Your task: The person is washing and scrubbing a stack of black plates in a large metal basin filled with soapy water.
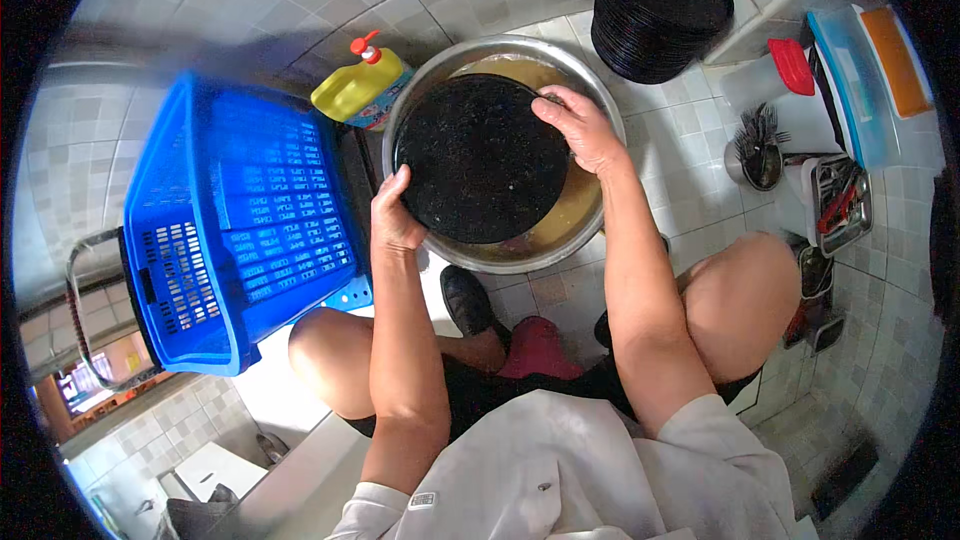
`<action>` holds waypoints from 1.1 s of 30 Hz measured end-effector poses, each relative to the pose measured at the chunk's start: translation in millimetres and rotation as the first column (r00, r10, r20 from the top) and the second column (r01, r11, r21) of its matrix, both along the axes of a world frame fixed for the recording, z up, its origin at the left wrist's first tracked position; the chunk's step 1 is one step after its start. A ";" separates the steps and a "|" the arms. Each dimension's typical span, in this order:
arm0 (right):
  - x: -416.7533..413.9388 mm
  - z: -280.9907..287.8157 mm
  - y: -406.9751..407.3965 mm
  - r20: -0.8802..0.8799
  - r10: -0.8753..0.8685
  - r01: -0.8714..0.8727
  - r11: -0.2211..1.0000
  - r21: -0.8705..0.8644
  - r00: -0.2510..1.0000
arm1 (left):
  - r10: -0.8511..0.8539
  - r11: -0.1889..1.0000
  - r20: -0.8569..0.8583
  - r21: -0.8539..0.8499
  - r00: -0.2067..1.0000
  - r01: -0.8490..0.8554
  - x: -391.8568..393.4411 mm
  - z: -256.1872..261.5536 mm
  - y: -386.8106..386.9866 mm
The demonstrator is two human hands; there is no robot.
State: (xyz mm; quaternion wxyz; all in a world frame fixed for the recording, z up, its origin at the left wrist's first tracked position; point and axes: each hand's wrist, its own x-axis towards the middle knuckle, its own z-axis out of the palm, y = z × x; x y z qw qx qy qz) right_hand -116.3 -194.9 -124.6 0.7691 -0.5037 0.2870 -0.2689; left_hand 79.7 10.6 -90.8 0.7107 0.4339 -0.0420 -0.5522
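Observation:
Between my two hands I hold a round black plate [480,161], tilted over a large metal basin [517,268]. My left hand [396,214] grips its lower left rim, thumb on top. At its upper right rim, my right hand [581,127] has its thumb on the face and the fingers behind. Small light specks dot the plate's wet-looking dark surface. Cloudy yellowish water [585,199] shows in the basin around the plate, and what lies under the plate is hidden.
A tall stack of black plates [660,11] stands behind the basin at right. Left are a yellow pump bottle [360,94] and a blue plastic basket [247,210]. Rightward stand a cup of forks [759,154], a metal tray of utensils [844,210] and a red-lidded container [791,67].

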 end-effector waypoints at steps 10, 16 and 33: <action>48.3 -73.2 99.6 -0.219 -0.294 0.366 0.752 0.548 0.930 | 0.383 0.881 0.347 0.142 0.856 -0.452 -28.9 8.7 -11.9; 64.5 -64.8 157.8 -0.088 -0.032 0.073 0.858 0.508 0.996 | 0.562 0.801 0.284 0.050 0.777 -0.597 -26.3 -10.5 -15.6; 65.9 -37.5 108.0 -0.213 -0.070 0.070 0.998 -0.008 0.975 | 0.563 0.751 0.237 0.253 0.792 -0.610 -44.9 -15.9 -11.9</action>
